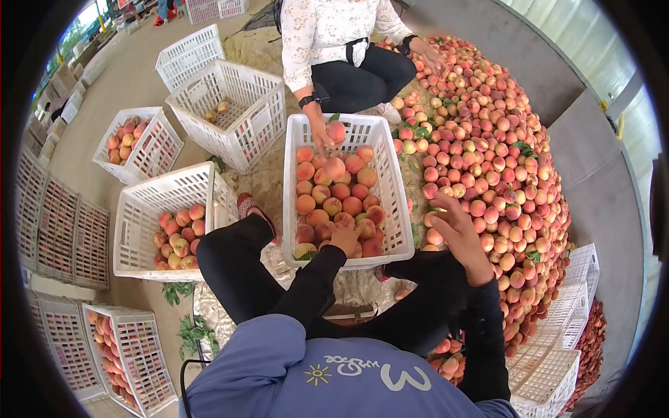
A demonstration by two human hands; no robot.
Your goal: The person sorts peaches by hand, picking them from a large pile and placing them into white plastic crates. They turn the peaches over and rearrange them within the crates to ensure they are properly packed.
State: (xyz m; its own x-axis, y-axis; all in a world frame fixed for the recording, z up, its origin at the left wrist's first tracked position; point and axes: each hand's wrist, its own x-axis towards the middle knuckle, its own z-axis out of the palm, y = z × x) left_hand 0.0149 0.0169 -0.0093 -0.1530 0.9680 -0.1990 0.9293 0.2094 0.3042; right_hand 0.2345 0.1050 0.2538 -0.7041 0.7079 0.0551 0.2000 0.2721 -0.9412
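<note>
A white plastic crate [404, 209] full of peaches stands between my knees. My left hand [345, 237] is inside it at the near end, fingers spread over the top peaches [333, 205] and touching them. To the right of the crate my right hand [458, 233] is raised with its fingers apart, holding nothing, in front of the large peach pile [502, 167]. Across from me a co-worker's hand [319, 132] is over the crate's far end, at a peach [336, 132]. Their other hand [428, 57] is by the pile.
On the left stand a crate with peaches [136, 272], a crate [233, 150] with a few fruits, and a smaller crate with peaches [167, 143]. Stacked white crates [543, 376] stand at lower right. Green leaves [195, 338] lie on the floor. A grey wall [585, 160] is behind the pile.
</note>
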